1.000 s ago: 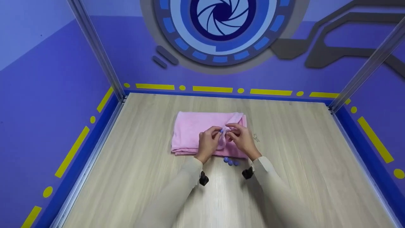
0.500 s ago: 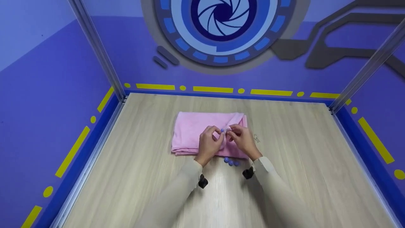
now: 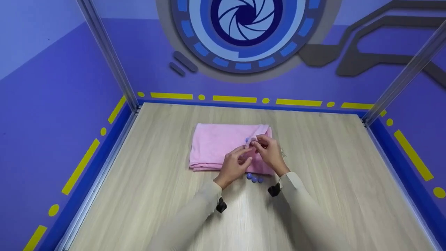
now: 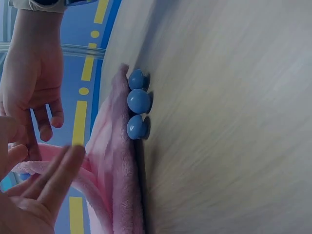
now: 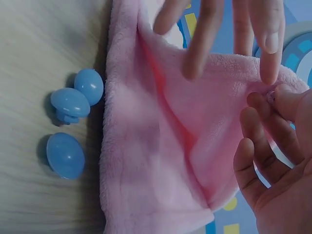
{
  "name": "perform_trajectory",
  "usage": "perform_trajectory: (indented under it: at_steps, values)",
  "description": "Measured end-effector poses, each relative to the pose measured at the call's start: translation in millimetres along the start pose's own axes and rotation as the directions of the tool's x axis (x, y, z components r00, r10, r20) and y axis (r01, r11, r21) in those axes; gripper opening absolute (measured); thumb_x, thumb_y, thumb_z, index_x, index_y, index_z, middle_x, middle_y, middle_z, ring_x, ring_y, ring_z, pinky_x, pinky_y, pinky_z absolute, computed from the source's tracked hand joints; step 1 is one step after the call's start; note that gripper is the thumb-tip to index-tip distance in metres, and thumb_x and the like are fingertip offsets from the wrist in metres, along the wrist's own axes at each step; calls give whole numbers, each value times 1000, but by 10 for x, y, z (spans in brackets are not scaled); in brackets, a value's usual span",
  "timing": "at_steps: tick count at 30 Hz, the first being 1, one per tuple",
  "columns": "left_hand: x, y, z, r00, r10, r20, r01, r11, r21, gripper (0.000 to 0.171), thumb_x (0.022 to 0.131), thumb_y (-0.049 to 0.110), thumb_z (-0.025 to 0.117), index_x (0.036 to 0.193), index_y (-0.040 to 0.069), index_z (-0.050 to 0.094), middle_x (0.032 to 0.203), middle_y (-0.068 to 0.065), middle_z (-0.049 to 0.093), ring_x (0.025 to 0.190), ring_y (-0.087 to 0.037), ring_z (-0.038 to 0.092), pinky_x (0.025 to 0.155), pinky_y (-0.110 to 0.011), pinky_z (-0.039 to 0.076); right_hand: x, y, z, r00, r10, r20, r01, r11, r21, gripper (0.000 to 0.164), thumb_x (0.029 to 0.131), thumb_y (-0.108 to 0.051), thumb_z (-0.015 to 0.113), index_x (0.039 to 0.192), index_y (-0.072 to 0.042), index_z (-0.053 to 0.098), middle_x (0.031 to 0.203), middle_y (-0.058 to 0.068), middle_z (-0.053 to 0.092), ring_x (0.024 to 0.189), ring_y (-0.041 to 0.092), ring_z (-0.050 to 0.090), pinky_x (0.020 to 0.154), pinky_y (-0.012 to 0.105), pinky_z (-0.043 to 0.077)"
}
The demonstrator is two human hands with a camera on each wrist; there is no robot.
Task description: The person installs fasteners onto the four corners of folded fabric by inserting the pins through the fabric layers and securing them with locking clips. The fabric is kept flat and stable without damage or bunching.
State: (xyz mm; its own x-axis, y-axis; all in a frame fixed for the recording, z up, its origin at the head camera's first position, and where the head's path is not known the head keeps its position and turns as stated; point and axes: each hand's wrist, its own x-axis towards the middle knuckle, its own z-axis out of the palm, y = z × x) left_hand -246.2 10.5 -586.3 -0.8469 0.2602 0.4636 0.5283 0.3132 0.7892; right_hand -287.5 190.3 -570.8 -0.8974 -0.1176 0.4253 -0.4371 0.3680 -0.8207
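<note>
A folded pink plush blanket (image 3: 219,143) lies on the table. Its near right corner is lifted, and a blue mushroom-like clip head (image 3: 247,139) shows at the raised edge. My right hand (image 3: 271,151) pinches that edge between thumb and index finger, with a small pale piece (image 5: 271,96) showing at the pinch in the right wrist view. My left hand (image 3: 232,167) is just to the left and nearer, fingers extended and apart, holding nothing. Along the blanket's near side sit several blue mushroom-shaped clips (image 4: 139,101), their round caps glossy.
Right of my right hand, partly covered by it, lies a small clear or metallic thing (image 3: 283,152). The wooden table (image 3: 156,195) is bounded by blue-purple panels (image 3: 62,104) with metal corner posts (image 3: 111,55).
My left hand has let go of the blue clip head at the blanket edge and drawn back toward me, its fingers spreading. My right hand keeps its pinch, tilting the edge up slightly.
</note>
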Motion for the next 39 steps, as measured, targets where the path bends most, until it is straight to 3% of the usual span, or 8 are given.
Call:
perform_trajectory:
  at_steps: [3,8,14,17,21,29,33,39]
  values:
    - [29,-5,-16,1000,-8,-5,8,1000,21,34,96,7,69,129,-1,69,128,-16,69,93,-19,73,80,-26,60,-6,8,-4,1000,-3,-9,3,1000,20,6,95,-5,71,100,-1,74,88,11,78,63,27,69,56,18,52]
    - [113,8,-88,999,-7,-49,12,996,85,31,94,5,70,125,0,72,118,-13,73,84,-15,70,75,-30,60,-5,12,-31,1000,1,-13,-1,1000,4,11,96,-9,72,104,-2,75,89,11,78,63,28,70,54,18,52]
    - [250,-5,-177,993,-30,-116,32,999,19,32,92,0,70,124,-5,70,125,-18,70,87,-23,76,78,-27,61,-31,13,-148,999,38,-32,-39,999,-20,14,100,-10,67,111,-5,74,86,9,78,60,24,68,51,20,48]
    - [328,-8,-234,986,-71,-152,69,997,-23,34,91,-1,70,125,-5,69,124,-18,70,93,-25,76,82,-25,60,-51,26,-197,997,68,-42,-69,997,-19,15,102,-13,65,112,-8,75,85,4,77,62,27,68,52,21,49]
    - [435,-36,-325,974,-139,-178,131,990,-55,39,90,-3,69,129,-6,67,124,-20,69,95,-28,74,86,-31,60,-86,44,-234,994,100,-45,-101,995,-18,15,103,-16,63,112,-11,75,85,4,77,64,31,69,54,21,50]
    - [641,-174,-531,957,-194,-216,212,975,65,46,89,1,71,134,-3,64,121,-18,69,100,-34,65,95,-49,50,-162,73,-282,988,146,-51,-148,989,-28,17,104,-17,63,113,-10,75,85,6,77,67,34,70,56,22,50]
    - [706,-249,-595,951,-222,-216,245,966,85,47,87,-2,71,133,-3,64,123,-17,68,106,-32,65,96,-45,52,-191,91,-306,984,173,-47,-174,984,-31,18,104,-18,62,113,-9,75,86,5,77,71,38,70,57,21,50]
    - [750,-341,-646,915,-350,-201,361,932,21,54,87,-2,71,141,2,60,123,-17,65,95,-29,67,81,-37,60,-225,128,-322,983,182,-36,-183,983,-24,19,104,-15,62,113,-5,75,86,8,77,71,38,70,55,21,49]
